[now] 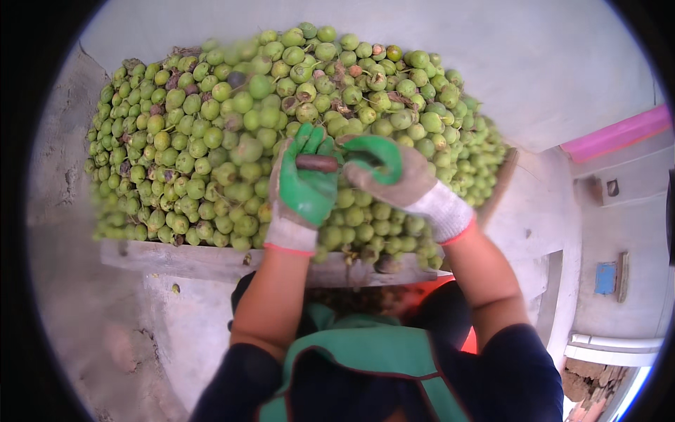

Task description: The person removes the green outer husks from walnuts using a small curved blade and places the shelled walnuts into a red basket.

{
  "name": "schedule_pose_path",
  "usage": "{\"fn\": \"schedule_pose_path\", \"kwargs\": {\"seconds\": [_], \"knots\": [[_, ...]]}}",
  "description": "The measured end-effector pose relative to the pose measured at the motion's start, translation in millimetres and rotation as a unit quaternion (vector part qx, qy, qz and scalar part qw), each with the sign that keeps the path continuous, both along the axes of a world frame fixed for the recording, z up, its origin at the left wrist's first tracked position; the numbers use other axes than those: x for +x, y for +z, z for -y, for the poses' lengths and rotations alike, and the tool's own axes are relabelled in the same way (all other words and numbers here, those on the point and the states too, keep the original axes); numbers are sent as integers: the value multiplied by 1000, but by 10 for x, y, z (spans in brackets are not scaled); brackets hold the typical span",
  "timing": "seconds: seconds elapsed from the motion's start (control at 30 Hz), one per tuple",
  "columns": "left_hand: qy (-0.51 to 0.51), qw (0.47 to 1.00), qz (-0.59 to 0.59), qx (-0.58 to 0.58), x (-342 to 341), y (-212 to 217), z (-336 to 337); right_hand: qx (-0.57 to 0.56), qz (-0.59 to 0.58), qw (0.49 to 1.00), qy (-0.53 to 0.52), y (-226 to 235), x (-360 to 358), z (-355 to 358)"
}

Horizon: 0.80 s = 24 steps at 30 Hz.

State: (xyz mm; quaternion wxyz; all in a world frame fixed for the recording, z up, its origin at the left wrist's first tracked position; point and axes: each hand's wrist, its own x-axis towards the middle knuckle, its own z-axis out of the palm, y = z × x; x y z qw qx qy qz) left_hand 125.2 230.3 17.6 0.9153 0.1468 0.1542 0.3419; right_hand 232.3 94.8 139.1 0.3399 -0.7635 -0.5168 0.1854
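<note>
A big heap of small green round fruits lies against a pale wall, with a few brown, spoiled ones mixed in. My left hand, in a glove with a green palm and grey knit cuff, holds a dark brown elongated piece in its fingers above the heap. My right hand, in a matching glove, is curled right beside it, its green fingertips touching the brown piece's right end. Whether the right hand also grips something is hidden by its fingers.
A weathered wooden board edges the heap at the front. Concrete floor lies to the left. A pink strip and a small blue object are at the right. An orange container shows below the board.
</note>
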Motion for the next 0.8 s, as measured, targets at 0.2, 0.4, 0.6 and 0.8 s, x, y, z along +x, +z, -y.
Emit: {"fn": "schedule_pose_path", "kwargs": {"seconds": [0.2, 0.4, 0.6, 0.8], "knots": [[76, 990, 72, -99, -178, 316, -486, -6, 255, 941, -222, 50, 1351, -997], [125, 988, 42, -81, -110, 404, -637, -455, 367, 795, -163, -278, 1616, -2043], [115, 987, 48, -99, -201, 426, -723, -395, 387, 821, -144, -393, 1647, -2061], [112, 984, 54, -129, -258, 488, -724, -116, 296, 900, -299, -45, 2505, -1573]]}}
